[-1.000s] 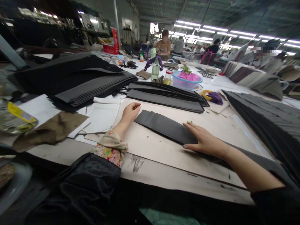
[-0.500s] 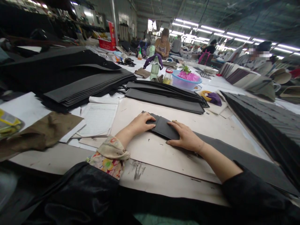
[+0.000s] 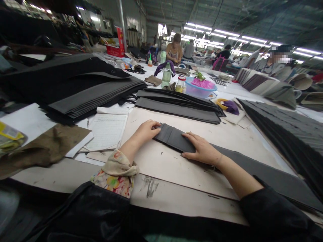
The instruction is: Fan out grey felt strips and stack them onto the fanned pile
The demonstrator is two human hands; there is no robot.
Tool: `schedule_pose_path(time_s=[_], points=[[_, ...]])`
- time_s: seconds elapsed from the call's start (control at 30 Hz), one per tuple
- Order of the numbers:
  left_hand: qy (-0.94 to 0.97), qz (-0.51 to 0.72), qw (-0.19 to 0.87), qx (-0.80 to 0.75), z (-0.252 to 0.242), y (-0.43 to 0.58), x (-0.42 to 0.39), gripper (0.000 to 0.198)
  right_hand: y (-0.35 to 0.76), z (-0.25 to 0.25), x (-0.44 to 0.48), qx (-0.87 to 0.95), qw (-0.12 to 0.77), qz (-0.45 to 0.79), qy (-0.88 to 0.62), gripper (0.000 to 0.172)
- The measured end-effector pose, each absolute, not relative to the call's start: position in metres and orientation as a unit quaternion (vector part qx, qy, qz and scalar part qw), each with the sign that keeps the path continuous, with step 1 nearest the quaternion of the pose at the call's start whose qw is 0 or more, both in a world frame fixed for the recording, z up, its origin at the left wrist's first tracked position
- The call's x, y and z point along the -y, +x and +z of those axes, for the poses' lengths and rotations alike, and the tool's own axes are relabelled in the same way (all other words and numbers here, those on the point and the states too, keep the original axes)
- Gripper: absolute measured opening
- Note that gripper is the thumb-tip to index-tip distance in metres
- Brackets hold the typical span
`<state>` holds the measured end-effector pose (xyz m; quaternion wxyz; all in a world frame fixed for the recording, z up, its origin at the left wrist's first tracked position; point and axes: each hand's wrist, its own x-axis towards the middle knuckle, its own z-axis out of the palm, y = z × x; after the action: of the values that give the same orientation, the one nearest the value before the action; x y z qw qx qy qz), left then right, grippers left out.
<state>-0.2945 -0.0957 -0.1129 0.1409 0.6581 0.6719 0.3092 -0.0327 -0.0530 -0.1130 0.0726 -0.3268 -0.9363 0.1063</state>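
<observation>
Fanned dark grey strips (image 3: 174, 137) lying flat; left hand (image 3: 147, 129) half-curled against their end, grip unclear; right hand (image 3: 202, 151) pressing down, open-palmed.

I see dark grey strips (image 3: 174, 138): matte, plain, no pattern. Left cuff (image 3: 114, 173) is cream with a red, yellow and green floral print. Sleeve (image 3: 96, 211) over it is glossy black. Table (image 3: 176, 168) is off-white with dark scuff marks. Sheet (image 3: 106, 131) is white, ruled in a fine grid. Cloth (image 3: 47, 148) is olive-brown. Basin (image 3: 199, 92) is light blue, with pink stuff (image 3: 203, 83) in it. Bottle (image 3: 166, 76) is pale green. Rag (image 3: 231, 106) is purple, ring (image 3: 220, 101) yellow, box (image 3: 114, 51) red.
</observation>
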Motion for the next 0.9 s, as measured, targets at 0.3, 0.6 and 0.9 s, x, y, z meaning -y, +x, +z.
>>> schedule_pose_path(time_s=[0.3, 0.6, 0.9], points=[[0.689, 0.246, 0.169, -0.660, -0.120, -0.287, 0.096, 0.034, -0.031, -0.105, 0.047, 0.932, 0.092, 0.161, -0.310, 0.076], [0.692, 0.246, 0.160, -0.660, -0.122, -0.287, 0.094, 0.036, -0.029, -0.104, 0.045, 0.921, 0.104, 0.198, -0.319, 0.074], [0.688, 0.245, 0.166, -0.662, -0.122, -0.286, 0.094, 0.037, -0.030, -0.100, 0.048, 0.925, 0.112, 0.175, -0.320, 0.075]])
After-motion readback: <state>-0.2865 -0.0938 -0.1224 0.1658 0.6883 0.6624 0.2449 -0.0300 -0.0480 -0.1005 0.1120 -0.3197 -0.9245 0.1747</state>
